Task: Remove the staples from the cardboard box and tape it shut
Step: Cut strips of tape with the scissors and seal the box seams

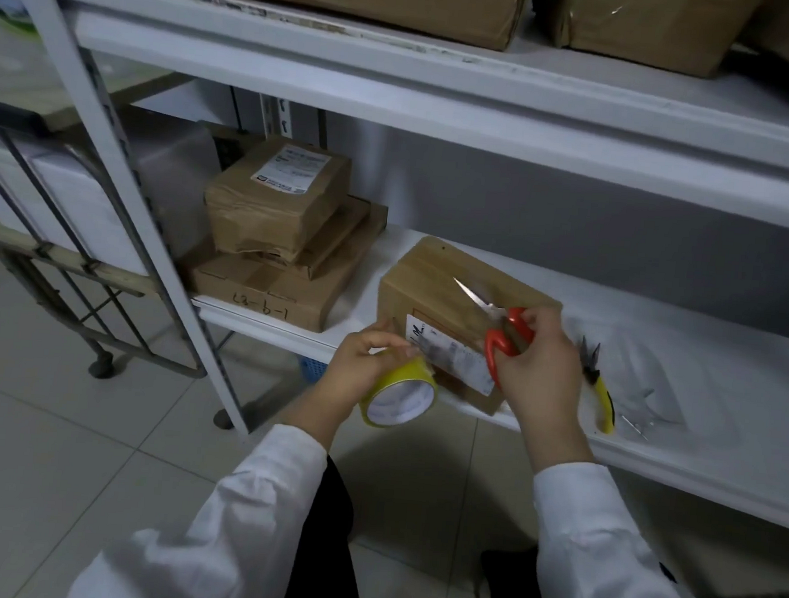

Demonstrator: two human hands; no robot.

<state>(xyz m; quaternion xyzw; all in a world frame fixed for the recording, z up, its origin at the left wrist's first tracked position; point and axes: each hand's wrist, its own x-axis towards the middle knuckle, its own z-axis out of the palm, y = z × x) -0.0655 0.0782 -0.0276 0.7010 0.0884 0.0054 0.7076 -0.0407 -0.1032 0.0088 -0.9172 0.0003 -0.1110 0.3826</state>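
Your box (432, 278) sits on the shelf (708, 370) right in front of you. The pliers (600, 390) lie to its right beside small metal bits that look like pulled staples (635, 424), so the staple step seems done. You are on the taping: your left hand (359, 367) has its fingers curled round the tape roll (401, 396) at the box's near edge, and your right hand (542, 372) grips the scissors (498, 330), blades nearly together. Whether a strip is stuck down yet, I cannot tell.
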